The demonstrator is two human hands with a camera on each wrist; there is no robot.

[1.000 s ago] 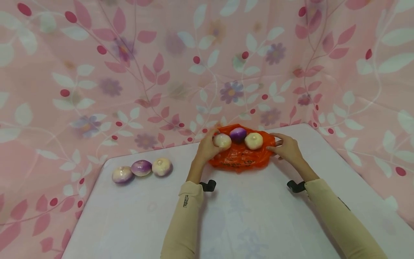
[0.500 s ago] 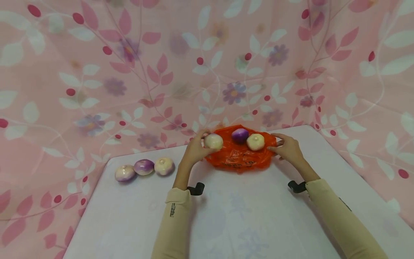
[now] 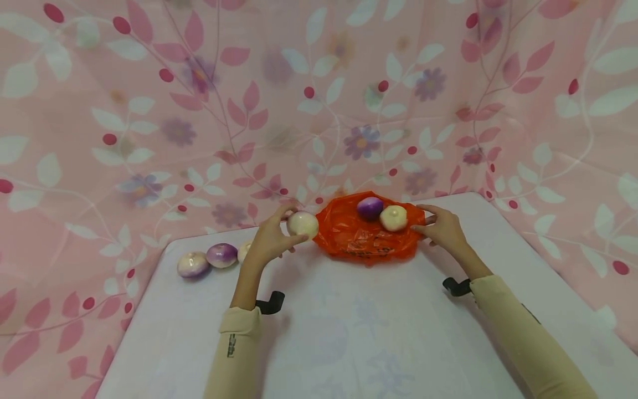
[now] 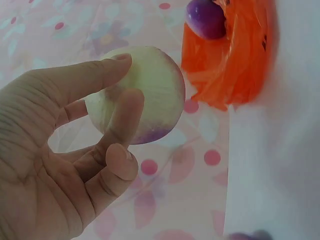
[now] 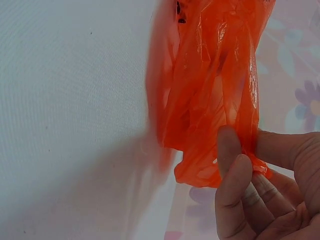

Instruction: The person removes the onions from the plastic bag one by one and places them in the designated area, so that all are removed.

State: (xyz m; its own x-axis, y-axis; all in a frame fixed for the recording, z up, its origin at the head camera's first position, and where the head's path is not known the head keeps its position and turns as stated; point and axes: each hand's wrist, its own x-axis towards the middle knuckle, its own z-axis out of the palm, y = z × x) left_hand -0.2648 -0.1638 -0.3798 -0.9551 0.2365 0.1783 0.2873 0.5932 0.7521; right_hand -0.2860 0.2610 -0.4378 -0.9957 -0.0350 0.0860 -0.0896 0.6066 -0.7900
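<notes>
My left hand (image 3: 271, 239) grips a pale onion (image 3: 303, 225) with a purple tinge, held to the left of an orange plastic bag (image 3: 344, 238). In the left wrist view the thumb and fingers pinch that onion (image 4: 160, 95) from its near side. A purple onion (image 3: 370, 208) and a cream-coloured onion (image 3: 394, 218) lie on the bag's right half. At the bag's right end my right hand (image 3: 443, 227) pinches its edge; the right wrist view has the bunched orange plastic (image 5: 215, 100) between thumb and fingers.
Three more onions sit in a row at the table's back left: a white-purple onion (image 3: 193, 266), a purple onion (image 3: 222, 255) and a pale onion (image 3: 243, 252), partly hidden by my left hand. A floral pink cloth (image 3: 279, 138) hangs behind the white table (image 3: 349, 332).
My left hand has lifted the pale onion off the bag and carried it left, toward the row of onions. The right hand keeps its hold on the bag's edge.
</notes>
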